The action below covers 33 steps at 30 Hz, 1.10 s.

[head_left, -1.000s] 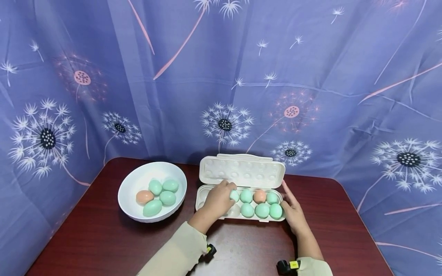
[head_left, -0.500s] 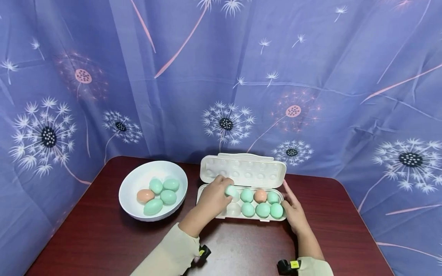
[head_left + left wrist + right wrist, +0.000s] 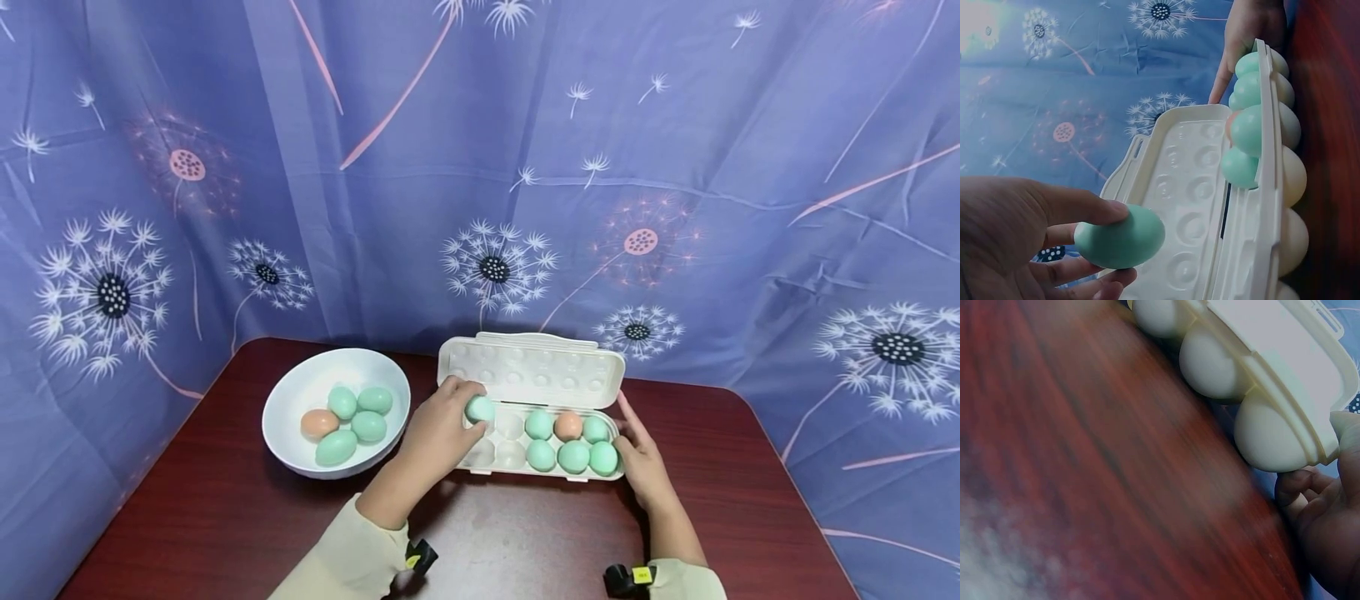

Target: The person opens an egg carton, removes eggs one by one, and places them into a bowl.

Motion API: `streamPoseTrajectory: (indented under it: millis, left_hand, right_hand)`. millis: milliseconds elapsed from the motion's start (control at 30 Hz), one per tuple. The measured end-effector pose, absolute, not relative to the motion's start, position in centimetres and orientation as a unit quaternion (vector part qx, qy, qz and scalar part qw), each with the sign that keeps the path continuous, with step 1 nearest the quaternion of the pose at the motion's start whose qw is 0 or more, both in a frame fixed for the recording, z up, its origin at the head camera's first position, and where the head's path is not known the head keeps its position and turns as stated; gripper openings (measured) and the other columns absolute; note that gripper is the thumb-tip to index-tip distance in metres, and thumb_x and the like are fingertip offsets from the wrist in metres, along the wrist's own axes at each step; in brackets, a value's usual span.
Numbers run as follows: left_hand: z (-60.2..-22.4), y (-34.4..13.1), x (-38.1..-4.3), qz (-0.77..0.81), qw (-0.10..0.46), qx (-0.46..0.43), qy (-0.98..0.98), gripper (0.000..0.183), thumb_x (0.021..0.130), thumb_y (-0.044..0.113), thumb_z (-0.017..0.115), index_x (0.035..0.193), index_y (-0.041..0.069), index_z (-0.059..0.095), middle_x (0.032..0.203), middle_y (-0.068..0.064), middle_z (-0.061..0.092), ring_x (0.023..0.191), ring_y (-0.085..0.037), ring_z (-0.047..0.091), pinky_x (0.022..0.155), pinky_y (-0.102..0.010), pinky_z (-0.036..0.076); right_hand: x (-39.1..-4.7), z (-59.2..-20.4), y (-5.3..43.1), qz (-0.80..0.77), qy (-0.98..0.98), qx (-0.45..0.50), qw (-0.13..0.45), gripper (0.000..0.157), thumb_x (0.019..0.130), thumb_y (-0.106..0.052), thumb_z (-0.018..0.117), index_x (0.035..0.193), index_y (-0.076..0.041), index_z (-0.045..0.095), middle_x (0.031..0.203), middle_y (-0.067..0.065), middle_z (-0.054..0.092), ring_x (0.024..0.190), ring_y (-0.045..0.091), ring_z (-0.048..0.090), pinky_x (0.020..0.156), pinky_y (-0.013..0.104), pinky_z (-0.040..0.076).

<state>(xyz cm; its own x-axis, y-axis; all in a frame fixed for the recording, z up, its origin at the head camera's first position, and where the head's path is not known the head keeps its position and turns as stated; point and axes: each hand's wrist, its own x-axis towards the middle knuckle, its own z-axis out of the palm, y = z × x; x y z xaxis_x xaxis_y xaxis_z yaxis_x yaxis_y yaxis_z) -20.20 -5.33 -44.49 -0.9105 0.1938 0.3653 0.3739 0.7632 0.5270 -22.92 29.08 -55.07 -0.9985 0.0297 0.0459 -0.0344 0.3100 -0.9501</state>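
Observation:
My left hand (image 3: 437, 429) pinches a green egg (image 3: 481, 409) between thumb and fingers, above the left end of a white plastic egg carton (image 3: 534, 372). In the left wrist view the green egg (image 3: 1125, 237) lies sideways in the fingers, apart from the carton's cups. The carton's lid stands open at the back. Several green eggs (image 3: 573, 457) and one orange egg (image 3: 567, 426) fill cups toward its right end; cups in the middle are bare. My right hand (image 3: 647, 471) grips the carton's right end, thumb at the rim and index finger stretched along the lid's side.
A white bowl (image 3: 288, 433) to the left contains several green eggs (image 3: 336, 448) and one orange egg (image 3: 319, 424). The dark red wooden table (image 3: 525, 533) ends at a blue dandelion-print curtain (image 3: 390, 250) behind and at both sides.
The left hand has drawn leftward with the green egg, lifting it out of the back row and baring a cup there. The right hand has stayed at the carton's end.

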Motion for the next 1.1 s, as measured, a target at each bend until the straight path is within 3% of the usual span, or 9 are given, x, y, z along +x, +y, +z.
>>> streamPoseTrajectory:
  millis: [300,600,900,1100]
  left_hand:
    - [-44.3,-7.5,-19.4,-0.332,0.142,-0.127,-0.924,0.041,0.082,0.019,0.083,0.119,0.013,0.068,0.114,-0.005,0.063,0.087,-0.023,0.069,0.075,-0.039,0.056]
    - [-43.8,-10.0,-18.5,-0.34,0.143,-0.096,-0.925,0.041,0.082,0.019,0.083,0.12,0.013,0.068,0.113,-0.005,0.063,0.08,-0.016,0.061,0.072,-0.032,0.052]
    - [-43.6,-12.7,-18.0,-0.351,0.143,-0.067,-0.923,0.044,0.086,0.021,0.08,0.126,0.01,0.066,0.124,-0.012,0.062,0.109,-0.031,0.067,0.092,-0.047,0.055]
    - [-43.8,-14.6,-17.5,-0.335,0.14,-0.035,-0.931,0.043,0.087,0.019,0.078,0.127,0.007,0.064,0.124,-0.017,0.061,0.105,-0.034,0.067,0.089,-0.049,0.055]
  right_hand:
    - [-22.8,-55.0,28.9,0.59,-0.807,0.003,0.036,0.074,0.1,0.006,0.04,0.162,-0.029,0.021,0.116,0.005,0.059,0.099,0.002,0.057,0.08,0.02,0.05]
    - [-22.7,-54.8,28.8,0.589,-0.808,0.001,0.034,0.073,0.1,0.004,0.04,0.162,-0.03,0.021,0.118,0.009,0.059,0.099,0.002,0.056,0.081,0.019,0.049]
    - [-22.7,-54.9,29.0,0.581,-0.813,0.004,0.032,0.073,0.101,0.003,0.04,0.162,-0.032,0.019,0.122,0.009,0.059,0.101,0.0,0.056,0.081,0.019,0.048]
    - [-22.8,-55.0,29.0,0.581,-0.813,0.006,0.029,0.073,0.101,0.003,0.04,0.162,-0.032,0.018,0.122,0.009,0.058,0.102,0.001,0.055,0.082,0.019,0.048]
